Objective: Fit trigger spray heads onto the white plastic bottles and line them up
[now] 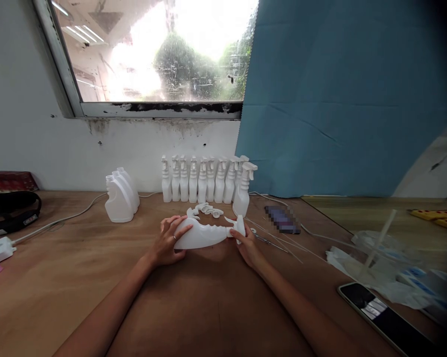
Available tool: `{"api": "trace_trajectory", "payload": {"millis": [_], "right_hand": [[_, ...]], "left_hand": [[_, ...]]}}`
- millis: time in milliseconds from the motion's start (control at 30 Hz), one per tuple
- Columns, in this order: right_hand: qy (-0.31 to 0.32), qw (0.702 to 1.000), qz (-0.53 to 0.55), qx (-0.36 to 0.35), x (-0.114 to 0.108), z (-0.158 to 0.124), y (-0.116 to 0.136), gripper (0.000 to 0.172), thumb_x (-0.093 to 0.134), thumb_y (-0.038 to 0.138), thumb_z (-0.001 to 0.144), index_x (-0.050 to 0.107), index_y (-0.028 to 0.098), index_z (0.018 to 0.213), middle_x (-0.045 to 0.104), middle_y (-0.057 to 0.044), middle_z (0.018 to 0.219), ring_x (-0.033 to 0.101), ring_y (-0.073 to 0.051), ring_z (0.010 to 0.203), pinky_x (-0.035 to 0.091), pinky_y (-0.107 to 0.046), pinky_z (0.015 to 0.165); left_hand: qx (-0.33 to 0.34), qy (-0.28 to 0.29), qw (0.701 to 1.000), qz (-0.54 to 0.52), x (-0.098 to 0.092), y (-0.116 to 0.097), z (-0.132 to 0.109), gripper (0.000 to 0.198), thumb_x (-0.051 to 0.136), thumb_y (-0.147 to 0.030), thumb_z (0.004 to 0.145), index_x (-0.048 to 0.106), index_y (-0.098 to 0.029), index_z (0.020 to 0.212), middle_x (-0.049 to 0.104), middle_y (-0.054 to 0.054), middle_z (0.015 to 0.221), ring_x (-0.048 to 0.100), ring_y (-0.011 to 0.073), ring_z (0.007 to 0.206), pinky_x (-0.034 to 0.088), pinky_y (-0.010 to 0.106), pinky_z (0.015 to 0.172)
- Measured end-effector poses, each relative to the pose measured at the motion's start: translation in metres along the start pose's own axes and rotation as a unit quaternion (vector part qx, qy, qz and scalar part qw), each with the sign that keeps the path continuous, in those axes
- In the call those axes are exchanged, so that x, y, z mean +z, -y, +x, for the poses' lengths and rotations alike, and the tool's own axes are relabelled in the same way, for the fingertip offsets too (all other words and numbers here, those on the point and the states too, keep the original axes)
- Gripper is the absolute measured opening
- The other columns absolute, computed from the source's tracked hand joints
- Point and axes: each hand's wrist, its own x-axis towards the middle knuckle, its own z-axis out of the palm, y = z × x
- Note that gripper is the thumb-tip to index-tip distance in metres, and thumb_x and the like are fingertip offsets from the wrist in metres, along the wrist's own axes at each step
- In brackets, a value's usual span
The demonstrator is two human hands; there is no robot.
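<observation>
A white plastic spray bottle (204, 234) lies on its side on the wooden table (78, 267), held between both hands. My left hand (168, 241) wraps round the bottle's base end, fingers curled over it. My right hand (247, 244) grips the trigger spray head (240, 225) at the bottle's neck. Just behind the bottle lie several loose white trigger heads (206, 210). A row of several finished spray bottles (204, 179) stands against the wall, and three capless white bottles (121, 197) stand to the left of it.
Thin dip tubes (279, 243) lie right of the bottle, beside a dark phone-like object (283, 219). A phone (385, 317) and plastic bags (379, 258) sit at the right. A white cable with adapter (0, 248) and a black strap (11, 210) lie at the left.
</observation>
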Motion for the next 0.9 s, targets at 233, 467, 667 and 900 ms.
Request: {"api": "trace_trajectory", "payload": {"millis": [233, 467, 667, 900], "right_hand": [[0.042, 0.996, 0.068, 0.040, 0.000, -0.004, 0.007, 0.032, 0.070, 0.029, 0.070, 0.064, 0.018, 0.099, 0.061, -0.003, 0.080, 0.048, -0.012, 0.057, 0.038, -0.022, 0.042], [0.013, 0.998, 0.053, 0.042, -0.005, -0.002, 0.009, 0.031, 0.068, 0.028, 0.068, 0.068, 0.015, 0.096, 0.056, -0.001, 0.068, 0.045, -0.012, 0.055, 0.031, -0.021, 0.038], [0.009, 0.998, 0.033, 0.053, -0.009, 0.001, 0.021, 0.029, 0.067, 0.029, 0.064, 0.070, 0.013, 0.088, 0.057, -0.002, 0.065, 0.043, -0.012, 0.055, 0.029, -0.021, 0.039], [0.054, 0.994, 0.051, 0.085, -0.015, -0.001, 0.037, 0.040, 0.064, 0.030, 0.066, 0.067, 0.016, 0.103, 0.057, -0.001, 0.067, 0.043, -0.011, 0.054, 0.025, -0.019, 0.036]], "left_hand": [[-0.006, 0.033, 0.998, -0.049, 0.002, -0.012, 0.002, 0.085, 0.065, -0.030, 0.064, 0.031, -0.027, 0.142, 0.031, 0.009, 0.146, 0.029, 0.0333, 0.129, 0.024, 0.049, 0.106], [-0.009, 0.035, 0.997, -0.062, 0.004, -0.016, 0.003, 0.084, 0.065, -0.031, 0.066, 0.031, -0.027, 0.142, 0.030, 0.009, 0.147, 0.028, 0.0335, 0.129, 0.023, 0.050, 0.106], [-0.027, 0.046, 0.990, -0.132, 0.003, -0.026, 0.006, 0.081, 0.068, -0.044, 0.070, 0.033, -0.027, 0.141, 0.032, 0.011, 0.145, 0.029, 0.0330, 0.129, 0.024, 0.050, 0.107], [-0.192, 0.110, 0.890, -0.399, 0.004, -0.030, 0.014, 0.056, 0.037, -0.054, 0.090, 0.043, -0.021, 0.135, 0.049, 0.011, 0.133, 0.044, 0.0253, 0.122, 0.034, 0.039, 0.104]]}}
